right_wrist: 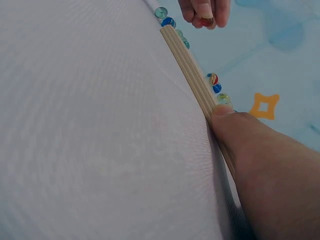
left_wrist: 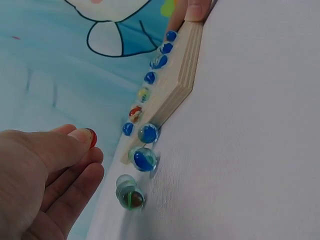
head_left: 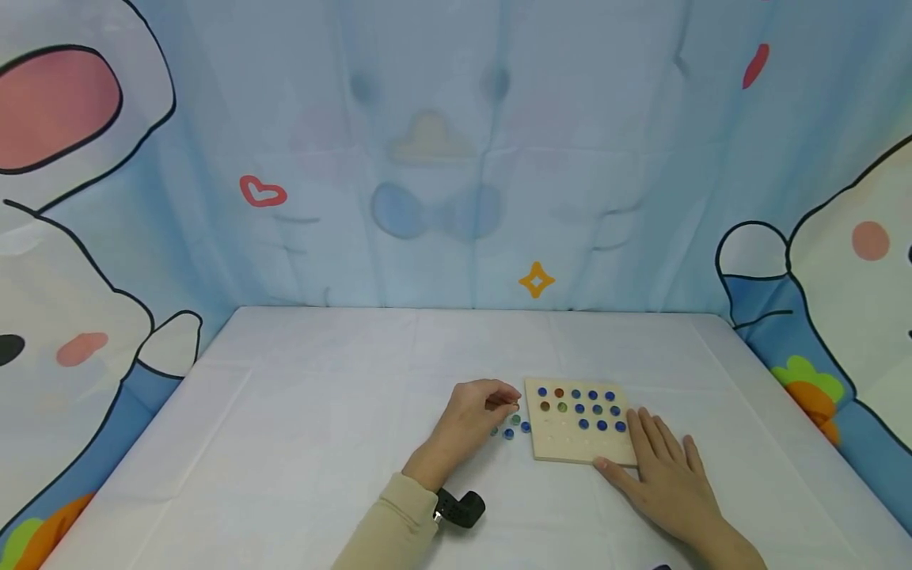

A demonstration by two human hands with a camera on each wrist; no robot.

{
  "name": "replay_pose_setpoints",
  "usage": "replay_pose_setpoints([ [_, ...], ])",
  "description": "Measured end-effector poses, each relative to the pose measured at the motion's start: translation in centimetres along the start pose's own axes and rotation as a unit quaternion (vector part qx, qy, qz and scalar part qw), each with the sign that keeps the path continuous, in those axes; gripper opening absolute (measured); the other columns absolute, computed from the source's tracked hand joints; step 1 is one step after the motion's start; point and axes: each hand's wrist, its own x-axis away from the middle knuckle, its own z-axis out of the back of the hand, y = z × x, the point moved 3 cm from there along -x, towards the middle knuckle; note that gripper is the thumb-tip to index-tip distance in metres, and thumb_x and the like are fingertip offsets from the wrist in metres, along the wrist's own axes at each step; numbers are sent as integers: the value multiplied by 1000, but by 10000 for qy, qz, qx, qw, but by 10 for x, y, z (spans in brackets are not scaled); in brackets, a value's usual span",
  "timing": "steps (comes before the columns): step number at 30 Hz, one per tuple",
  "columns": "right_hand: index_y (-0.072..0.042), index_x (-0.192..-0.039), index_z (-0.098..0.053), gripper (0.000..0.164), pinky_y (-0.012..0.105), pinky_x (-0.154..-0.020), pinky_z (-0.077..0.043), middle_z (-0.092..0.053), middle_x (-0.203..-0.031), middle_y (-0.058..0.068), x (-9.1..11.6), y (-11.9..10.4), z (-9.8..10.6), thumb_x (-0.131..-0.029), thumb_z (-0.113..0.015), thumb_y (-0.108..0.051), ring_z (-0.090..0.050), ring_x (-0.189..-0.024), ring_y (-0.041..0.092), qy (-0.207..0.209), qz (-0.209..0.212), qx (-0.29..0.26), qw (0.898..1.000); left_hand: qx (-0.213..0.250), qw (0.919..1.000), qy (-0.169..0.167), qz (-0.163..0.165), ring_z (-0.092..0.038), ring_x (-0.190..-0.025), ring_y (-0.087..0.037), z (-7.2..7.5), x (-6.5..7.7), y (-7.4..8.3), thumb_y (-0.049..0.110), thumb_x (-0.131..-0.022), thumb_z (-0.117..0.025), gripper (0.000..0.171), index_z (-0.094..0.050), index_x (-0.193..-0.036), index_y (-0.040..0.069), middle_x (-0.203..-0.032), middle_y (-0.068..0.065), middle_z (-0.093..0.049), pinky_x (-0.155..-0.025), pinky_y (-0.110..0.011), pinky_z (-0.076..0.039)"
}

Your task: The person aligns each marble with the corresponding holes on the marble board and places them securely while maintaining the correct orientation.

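Between thumb and fingertips, my left hand (head_left: 470, 416) pinches a red glass marble (left_wrist: 93, 138), held above the table just left of a wooden board (head_left: 570, 450). Marbles (head_left: 602, 425), mostly blue with some red and green ones, sit in rows on the board; bare hollows show at its near left. Loose marbles (left_wrist: 144, 159), blue and greenish, lie on the cloth by the board's left edge, partly below the left hand. My right hand (head_left: 670, 483) rests at the board's near right corner, its fingers extended along the right side and its thumb on the near edge.
A white cloth (head_left: 285, 443) covers the table. Behind it hangs a light blue curtain (head_left: 606, 95) printed with cartoon figures. A black wrist device (head_left: 461, 508) is strapped at the left sleeve's cuff.
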Motion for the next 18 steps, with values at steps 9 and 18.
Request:
replay_pose_setpoints([
  [9,8,-154,-14,108,74,-113,3,-15,-158,34,0,-3,2,-90,-46,-73,-12,-144,54,-83,-38,78,9999,-119,9997,-100,-185,-62,-82,3,-19,-7,12,8,-90,-71,15,-74,-104,6,-99,0,-75,-73,-10,-51],
  [18,8,-154,-15,107,74,-112,1,-16,-158,35,0,-4,3,-91,-46,-72,-13,-144,54,-116,-8,72,9999,-492,9980,-133,-375,-60,-83,3,-37,-13,21,10,-90,-72,13,-74,-103,9,-96,1,-75,-74,-8,-49],
])
